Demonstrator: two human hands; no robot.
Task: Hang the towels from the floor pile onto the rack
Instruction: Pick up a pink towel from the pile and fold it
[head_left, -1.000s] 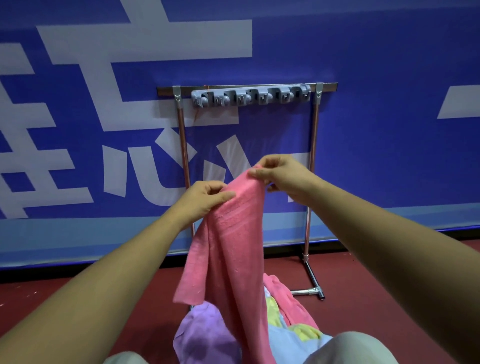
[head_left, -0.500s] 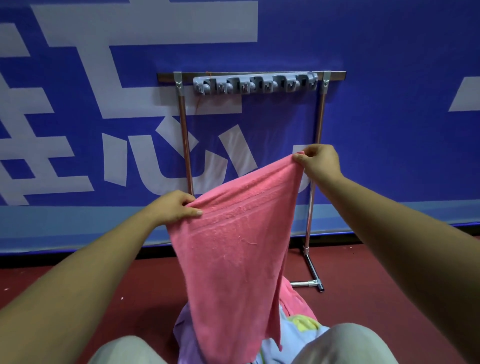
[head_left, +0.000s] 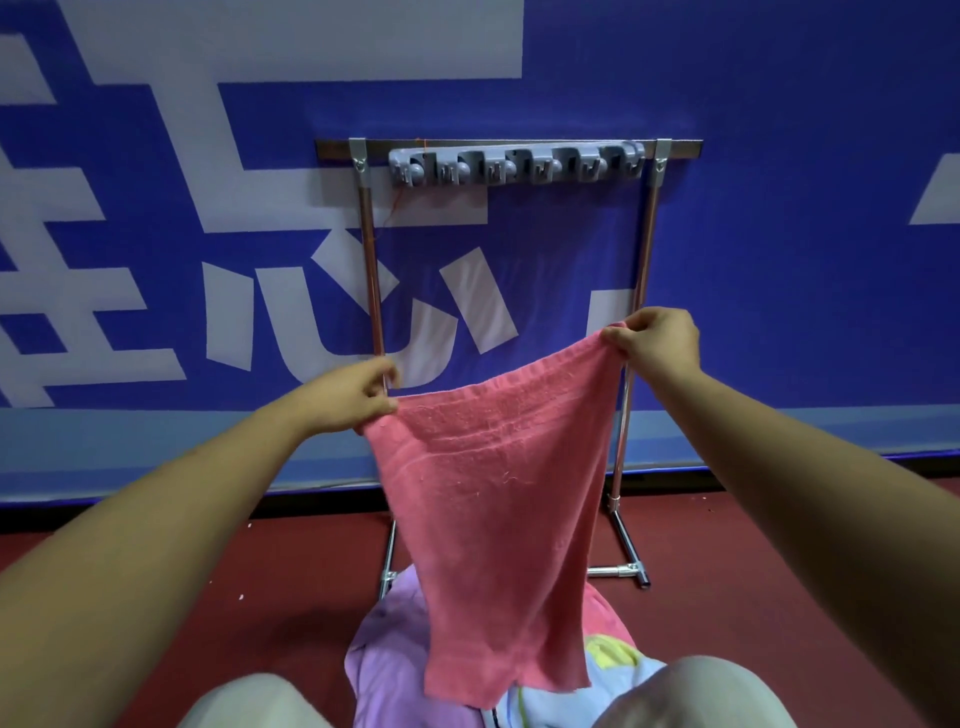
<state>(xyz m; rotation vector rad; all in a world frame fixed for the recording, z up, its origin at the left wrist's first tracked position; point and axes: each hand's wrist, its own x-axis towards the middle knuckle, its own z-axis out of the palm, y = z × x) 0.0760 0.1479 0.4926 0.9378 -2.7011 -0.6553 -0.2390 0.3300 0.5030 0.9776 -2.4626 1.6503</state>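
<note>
The pink towel (head_left: 498, 499) hangs spread in the air in front of the rack (head_left: 509, 148), its top edge slanting up to the right and well below the top bar, with clear space between. Its bottom hem dangles just above the floor pile (head_left: 389, 660), lilac, pale blue and yellow, lying between the rack's feet. The left hand (head_left: 348, 397) pinches the lower left corner; the right hand (head_left: 654, 340) pinches the higher right corner beside the right upright. Both arms reach forward, nearly straight
</note>
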